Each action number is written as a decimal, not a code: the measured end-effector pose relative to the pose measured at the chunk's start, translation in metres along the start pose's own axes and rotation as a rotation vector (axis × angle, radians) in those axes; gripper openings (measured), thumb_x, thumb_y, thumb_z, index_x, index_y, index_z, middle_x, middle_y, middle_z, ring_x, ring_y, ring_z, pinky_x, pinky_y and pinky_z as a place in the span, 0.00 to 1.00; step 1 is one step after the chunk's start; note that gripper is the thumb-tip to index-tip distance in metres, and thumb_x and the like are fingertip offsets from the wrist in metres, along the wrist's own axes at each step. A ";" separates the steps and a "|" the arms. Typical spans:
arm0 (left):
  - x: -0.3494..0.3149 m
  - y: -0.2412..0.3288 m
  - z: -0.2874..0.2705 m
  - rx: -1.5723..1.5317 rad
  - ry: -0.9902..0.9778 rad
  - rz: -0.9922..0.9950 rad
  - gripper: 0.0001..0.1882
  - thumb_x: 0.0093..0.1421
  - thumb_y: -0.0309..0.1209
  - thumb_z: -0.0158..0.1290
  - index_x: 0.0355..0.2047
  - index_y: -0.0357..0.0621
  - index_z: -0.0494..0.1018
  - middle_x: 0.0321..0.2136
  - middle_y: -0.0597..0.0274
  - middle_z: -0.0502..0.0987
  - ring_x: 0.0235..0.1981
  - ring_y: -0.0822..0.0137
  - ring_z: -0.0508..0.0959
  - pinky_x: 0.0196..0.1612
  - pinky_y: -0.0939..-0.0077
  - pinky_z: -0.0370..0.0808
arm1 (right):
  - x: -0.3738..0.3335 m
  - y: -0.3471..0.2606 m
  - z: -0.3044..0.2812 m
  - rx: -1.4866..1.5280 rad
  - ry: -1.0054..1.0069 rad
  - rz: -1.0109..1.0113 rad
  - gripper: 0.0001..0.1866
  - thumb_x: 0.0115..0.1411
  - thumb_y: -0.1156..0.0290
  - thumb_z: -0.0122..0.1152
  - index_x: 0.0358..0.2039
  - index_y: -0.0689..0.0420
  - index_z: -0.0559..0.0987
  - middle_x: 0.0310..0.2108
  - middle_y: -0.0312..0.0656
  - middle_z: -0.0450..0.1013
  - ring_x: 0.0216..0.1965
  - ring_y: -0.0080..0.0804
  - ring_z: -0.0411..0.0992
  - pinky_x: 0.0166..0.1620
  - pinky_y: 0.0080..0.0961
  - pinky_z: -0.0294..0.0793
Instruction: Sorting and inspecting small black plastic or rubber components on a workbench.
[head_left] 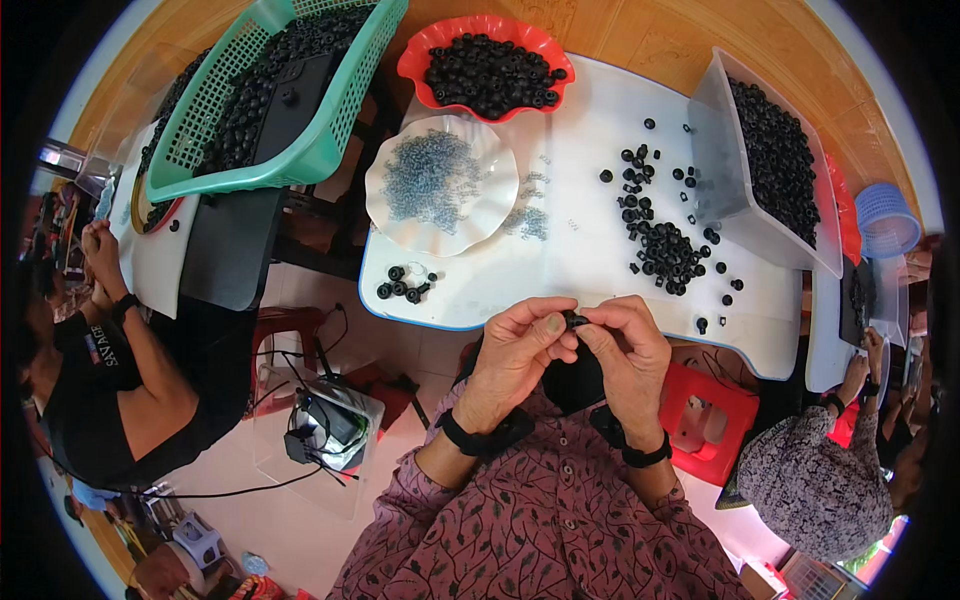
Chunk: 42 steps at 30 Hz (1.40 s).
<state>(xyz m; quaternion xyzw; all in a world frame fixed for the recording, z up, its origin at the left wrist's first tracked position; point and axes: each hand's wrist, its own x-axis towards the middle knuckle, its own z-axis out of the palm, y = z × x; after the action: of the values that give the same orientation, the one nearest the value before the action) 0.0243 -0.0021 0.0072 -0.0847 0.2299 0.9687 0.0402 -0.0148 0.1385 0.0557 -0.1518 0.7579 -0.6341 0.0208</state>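
Observation:
My left hand (522, 352) and my right hand (630, 352) meet in front of my chest, just off the table's near edge. Between their fingertips they pinch one small black plastic part (573, 320), mostly covered by the fingers. On the white table (590, 250), a loose pile of small black parts (668, 255) lies beyond my right hand. A white scalloped plate (385, 215) of small metal springs (428, 175) stands beyond my left hand, with more springs spilled beside it. Several black knob-like pieces (405, 288) sit near the table's left corner.
A red bowl (410, 68) of black parts stands at the back. At the right is a clear bin (735, 205) full of black pieces; at the left, a green basket (165, 165). Red stools (735, 410) and cables are below. Co-workers sit at either side.

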 end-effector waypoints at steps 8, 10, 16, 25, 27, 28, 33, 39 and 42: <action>-0.001 0.000 0.000 0.029 -0.002 0.019 0.14 0.65 0.25 0.51 0.49 0.33 0.73 0.31 0.57 0.78 0.32 0.70 0.80 0.36 0.77 0.82 | 0.000 -0.004 0.000 -0.111 0.007 -0.049 0.08 0.54 0.84 0.63 0.36 0.62 0.79 0.34 0.39 0.72 0.33 0.24 0.73 0.37 0.18 0.72; -0.001 0.000 0.002 0.032 0.004 0.021 0.14 0.65 0.25 0.51 0.49 0.33 0.73 0.31 0.57 0.79 0.32 0.70 0.80 0.36 0.77 0.82 | 0.000 -0.004 0.000 -0.112 0.008 -0.047 0.08 0.54 0.84 0.63 0.36 0.62 0.79 0.34 0.39 0.72 0.33 0.24 0.73 0.37 0.18 0.72; -0.001 0.000 0.001 0.036 -0.001 0.036 0.14 0.64 0.24 0.51 0.49 0.33 0.73 0.31 0.57 0.78 0.32 0.70 0.80 0.36 0.77 0.82 | -0.002 -0.003 0.000 -0.140 0.011 -0.063 0.08 0.55 0.84 0.62 0.37 0.62 0.78 0.35 0.40 0.72 0.33 0.25 0.73 0.37 0.19 0.72; 0.000 0.000 -0.003 -0.072 -0.031 -0.037 0.14 0.66 0.27 0.50 0.49 0.33 0.73 0.30 0.56 0.79 0.30 0.69 0.80 0.34 0.79 0.81 | -0.004 -0.005 0.003 -0.074 0.017 -0.022 0.07 0.58 0.83 0.60 0.37 0.63 0.76 0.35 0.40 0.71 0.34 0.24 0.74 0.38 0.18 0.73; 0.001 0.000 -0.003 -0.091 -0.038 -0.047 0.14 0.66 0.27 0.50 0.49 0.33 0.73 0.30 0.55 0.79 0.29 0.69 0.80 0.34 0.80 0.80 | -0.004 -0.005 0.003 -0.045 0.016 -0.004 0.06 0.58 0.83 0.60 0.37 0.63 0.76 0.35 0.40 0.71 0.34 0.23 0.74 0.38 0.18 0.73; 0.000 0.000 -0.003 -0.105 -0.039 -0.056 0.14 0.66 0.27 0.49 0.49 0.32 0.73 0.30 0.55 0.79 0.29 0.70 0.80 0.34 0.80 0.80 | -0.004 -0.005 0.002 -0.058 0.013 -0.011 0.06 0.58 0.83 0.60 0.37 0.63 0.76 0.35 0.40 0.71 0.34 0.23 0.74 0.38 0.18 0.73; 0.001 0.000 -0.003 -0.118 -0.040 -0.062 0.14 0.66 0.27 0.49 0.49 0.32 0.73 0.30 0.56 0.79 0.29 0.70 0.80 0.34 0.80 0.80 | -0.003 -0.006 0.002 -0.079 0.004 -0.028 0.06 0.58 0.83 0.60 0.36 0.63 0.76 0.34 0.40 0.71 0.34 0.24 0.74 0.38 0.18 0.73; 0.000 0.000 -0.002 -0.106 -0.031 -0.056 0.14 0.66 0.27 0.49 0.49 0.32 0.73 0.31 0.56 0.79 0.29 0.70 0.80 0.34 0.80 0.81 | -0.003 -0.007 0.002 -0.107 0.010 -0.035 0.06 0.57 0.83 0.60 0.36 0.62 0.77 0.34 0.40 0.71 0.33 0.24 0.74 0.37 0.19 0.73; 0.000 0.000 -0.002 -0.085 -0.029 -0.059 0.14 0.66 0.27 0.50 0.49 0.32 0.73 0.31 0.56 0.79 0.30 0.70 0.80 0.35 0.79 0.81 | -0.003 -0.007 0.002 -0.118 0.004 -0.038 0.06 0.57 0.83 0.60 0.36 0.62 0.77 0.34 0.40 0.71 0.33 0.25 0.74 0.37 0.19 0.73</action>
<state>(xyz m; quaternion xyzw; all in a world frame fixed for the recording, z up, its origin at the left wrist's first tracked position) 0.0243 -0.0028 0.0051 -0.0788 0.1854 0.9771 0.0687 -0.0105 0.1366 0.0617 -0.1657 0.7910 -0.5890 -0.0017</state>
